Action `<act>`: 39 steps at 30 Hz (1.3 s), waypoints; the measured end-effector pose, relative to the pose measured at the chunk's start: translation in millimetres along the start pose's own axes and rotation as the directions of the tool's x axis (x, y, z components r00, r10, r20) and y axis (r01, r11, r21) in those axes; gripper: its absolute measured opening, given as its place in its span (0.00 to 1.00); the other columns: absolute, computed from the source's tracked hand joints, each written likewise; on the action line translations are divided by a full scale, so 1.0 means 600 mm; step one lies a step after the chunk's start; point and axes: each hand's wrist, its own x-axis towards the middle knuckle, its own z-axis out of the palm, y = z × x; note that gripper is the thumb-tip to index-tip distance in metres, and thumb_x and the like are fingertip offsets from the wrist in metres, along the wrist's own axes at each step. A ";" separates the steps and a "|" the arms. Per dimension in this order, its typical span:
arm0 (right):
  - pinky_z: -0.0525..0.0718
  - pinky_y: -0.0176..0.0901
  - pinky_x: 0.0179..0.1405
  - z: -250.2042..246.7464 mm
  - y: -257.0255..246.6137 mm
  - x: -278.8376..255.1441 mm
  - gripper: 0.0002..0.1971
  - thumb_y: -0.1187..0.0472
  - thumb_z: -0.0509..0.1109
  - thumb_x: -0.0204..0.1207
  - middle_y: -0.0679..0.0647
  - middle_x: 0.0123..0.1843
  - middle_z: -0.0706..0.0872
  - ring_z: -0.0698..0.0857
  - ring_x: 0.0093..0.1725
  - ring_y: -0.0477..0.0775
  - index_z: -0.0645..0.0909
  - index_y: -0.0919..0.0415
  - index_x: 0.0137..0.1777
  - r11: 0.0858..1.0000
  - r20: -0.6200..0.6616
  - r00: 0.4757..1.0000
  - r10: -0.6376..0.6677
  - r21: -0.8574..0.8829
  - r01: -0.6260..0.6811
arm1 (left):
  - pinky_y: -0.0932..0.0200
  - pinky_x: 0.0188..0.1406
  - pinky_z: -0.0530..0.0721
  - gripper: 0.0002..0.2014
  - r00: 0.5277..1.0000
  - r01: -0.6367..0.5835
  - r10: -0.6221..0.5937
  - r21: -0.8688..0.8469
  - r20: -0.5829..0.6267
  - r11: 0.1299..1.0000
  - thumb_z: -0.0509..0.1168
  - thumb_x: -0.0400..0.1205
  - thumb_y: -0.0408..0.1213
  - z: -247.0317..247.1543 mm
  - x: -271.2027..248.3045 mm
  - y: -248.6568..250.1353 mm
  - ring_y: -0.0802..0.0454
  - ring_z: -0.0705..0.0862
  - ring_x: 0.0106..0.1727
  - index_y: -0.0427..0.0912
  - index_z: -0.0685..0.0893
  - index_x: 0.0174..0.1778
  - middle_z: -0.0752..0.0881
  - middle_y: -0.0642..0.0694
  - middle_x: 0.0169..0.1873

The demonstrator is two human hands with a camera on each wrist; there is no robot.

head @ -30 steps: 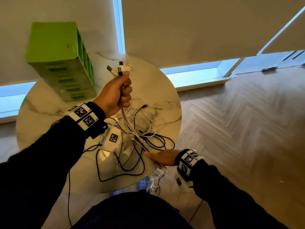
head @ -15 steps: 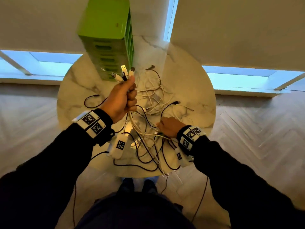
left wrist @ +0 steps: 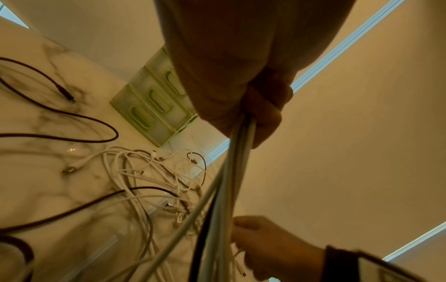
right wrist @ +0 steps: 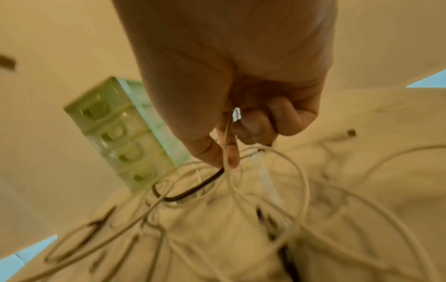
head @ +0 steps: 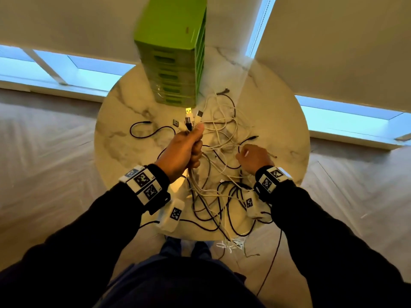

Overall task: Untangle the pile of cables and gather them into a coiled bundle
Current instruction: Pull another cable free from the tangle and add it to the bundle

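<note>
A tangle of white and black cables (head: 222,138) sprawls over the round marble table (head: 115,112). My left hand (head: 184,150) is raised above the table and grips a bunch of cables, with several USB plugs (head: 189,117) sticking up out of the fist; the strands (left wrist: 231,181) hang down from it to the pile. To the right and lower, my right hand (head: 253,157) pinches a thin white cable (right wrist: 226,150) between thumb and fingers just above the pile. Some cables (head: 231,243) dangle over the near table edge.
A tall green drawer unit (head: 173,52) stands at the back of the table. A loose black cable (head: 151,132) lies on the left part of the tabletop. Wooden floor surrounds the table, with a wall and low windows behind it.
My right hand has moved from the near table edge up into the middle of the pile and taken hold of a white cable. The left hand still holds its bunch of plugs.
</note>
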 end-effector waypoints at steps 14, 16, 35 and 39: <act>0.80 0.49 0.41 -0.158 -0.080 -0.123 0.05 0.63 0.59 0.90 0.59 0.33 0.80 0.79 0.32 0.51 0.76 0.61 0.56 0.683 -0.256 0.801 -0.541 0.423 0.596 | 0.62 0.22 0.57 0.16 0.999 -0.031 0.028 -0.126 -0.026 0.991 0.55 0.91 0.51 0.033 0.024 0.026 0.57 0.55 0.23 0.45 0.76 0.44 0.58 0.55 0.24; 0.79 0.44 0.39 -0.145 -0.085 -0.139 0.05 0.62 0.61 0.89 0.52 0.33 0.78 0.77 0.33 0.48 0.77 0.60 0.56 0.678 -0.188 0.789 -0.585 0.419 0.604 | 0.60 0.23 0.55 0.18 0.999 -0.016 0.011 -0.140 -0.033 0.990 0.55 0.91 0.54 0.035 0.024 0.029 0.57 0.55 0.23 0.42 0.80 0.50 0.57 0.54 0.24; 0.73 0.37 0.37 -0.098 -0.116 -0.155 0.09 0.53 0.60 0.90 0.47 0.36 0.80 0.76 0.35 0.43 0.78 0.55 0.52 0.734 -0.263 0.779 -0.569 0.264 0.625 | 0.58 0.30 0.60 0.13 0.999 -0.033 0.037 -0.240 0.011 0.970 0.69 0.83 0.47 -0.005 0.030 0.039 0.57 0.59 0.27 0.47 0.72 0.51 0.63 0.55 0.27; 0.73 0.46 0.39 -0.083 -0.121 -0.165 0.10 0.52 0.58 0.90 0.46 0.39 0.79 0.75 0.37 0.45 0.77 0.55 0.53 0.750 -0.166 0.748 -0.643 0.065 0.659 | 0.58 0.30 0.61 0.15 0.995 -0.082 0.091 -0.175 0.048 0.981 0.69 0.82 0.52 0.001 0.026 0.041 0.57 0.61 0.26 0.51 0.70 0.39 0.63 0.53 0.29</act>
